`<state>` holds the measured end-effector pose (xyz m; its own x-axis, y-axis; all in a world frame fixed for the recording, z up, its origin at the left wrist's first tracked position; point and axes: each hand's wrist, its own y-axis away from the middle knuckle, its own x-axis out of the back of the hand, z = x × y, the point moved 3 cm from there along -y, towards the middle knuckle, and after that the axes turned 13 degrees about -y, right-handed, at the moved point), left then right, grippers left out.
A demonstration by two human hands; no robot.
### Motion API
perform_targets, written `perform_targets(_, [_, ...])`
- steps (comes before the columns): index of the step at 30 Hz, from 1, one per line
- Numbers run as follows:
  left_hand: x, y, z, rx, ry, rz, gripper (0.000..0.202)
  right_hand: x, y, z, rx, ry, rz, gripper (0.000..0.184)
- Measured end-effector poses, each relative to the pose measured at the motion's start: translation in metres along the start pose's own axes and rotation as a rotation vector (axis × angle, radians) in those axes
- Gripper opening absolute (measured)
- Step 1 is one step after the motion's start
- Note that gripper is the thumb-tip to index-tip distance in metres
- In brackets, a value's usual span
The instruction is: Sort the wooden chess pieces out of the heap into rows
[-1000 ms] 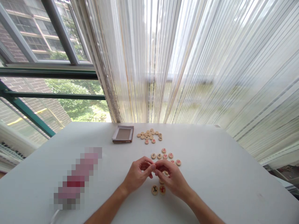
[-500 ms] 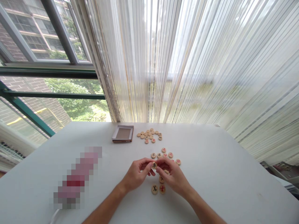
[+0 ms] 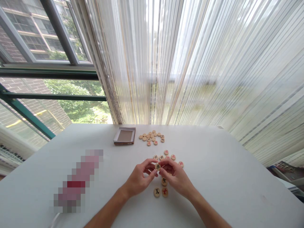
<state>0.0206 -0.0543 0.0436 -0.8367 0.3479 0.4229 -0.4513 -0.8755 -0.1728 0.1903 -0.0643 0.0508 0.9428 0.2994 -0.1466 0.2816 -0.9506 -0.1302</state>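
Note:
My left hand [image 3: 140, 179] and my right hand [image 3: 177, 179] meet over the white table [image 3: 225, 177], and both pinch one round wooden piece [image 3: 157, 166] with a black character facing me. Just below the fingers lies another black-marked piece [image 3: 164, 181], then a black piece [image 3: 157, 192] and a red piece [image 3: 164, 191] side by side. A row of red and black pieces [image 3: 173, 157] lies just beyond the hands. A farther pile of several pieces [image 3: 152, 138] lies near the table's back edge.
An open shallow cardboard box [image 3: 124, 136] sits left of the far pile. A blurred-out reddish object [image 3: 77, 182] lies on the table's left side. Sheer striped curtains [image 3: 190, 63] and a window [image 3: 47, 63] stand behind the table. Something printed [image 3: 288, 167] lies low at the right.
The piece between my fingertips has turned up, so its black character now faces me. Both hands stayed in place, and the black piece below them is now uncovered.

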Motion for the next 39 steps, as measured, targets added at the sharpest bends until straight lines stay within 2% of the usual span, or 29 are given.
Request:
perform_targets(10, [0.0, 0.001, -0.001, -0.059, -0.211, 0.046, 0.028, 0.002, 0.0, 0.004, -0.009, -0.021, 0.015, 0.02])
perform_targets(17, [-0.002, 0.003, 0.006, -0.152, -0.254, 0.062, 0.024, 0.004, -0.001, 0.01, -0.033, -0.018, 0.033, 0.024])
perform_targets(25, [-0.002, 0.003, 0.011, -0.177, -0.265, 0.034, 0.022, 0.005, 0.0, 0.01, -0.065, -0.012, 0.058, 0.026])
perform_targets(39, [0.003, 0.0, 0.0, -0.044, -0.203, 0.119, 0.027, 0.001, -0.001, 0.0, -0.003, -0.068, 0.003, 0.017])
